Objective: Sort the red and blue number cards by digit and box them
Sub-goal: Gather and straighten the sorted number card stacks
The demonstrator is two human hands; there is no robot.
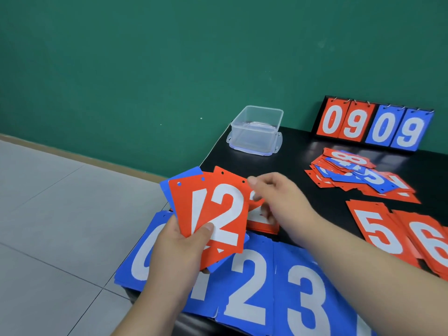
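Note:
My left hand (177, 248) grips a fanned bunch of cards (213, 209) above the table's near left corner; a red 2 and another red card face me, with a blue card behind. My right hand (278, 197) hovers just right of the fan, fingers bent over a red card pile (260, 219) on the table; whether it pinches a card is blurred. Blue piles showing 0 (138, 260), 2 (247, 287) and 3 (308, 297) lie along the near edge. Red piles 5 (378, 229) and 6 (429, 241) lie at the right. An unsorted heap (358, 173) sits further back.
A clear plastic box (257, 129) stands open on its lid at the black table's (291, 156) far left corner. A flip scoreboard (373, 124) reading 09 09 leans against the green wall. Grey tiled floor lies to the left.

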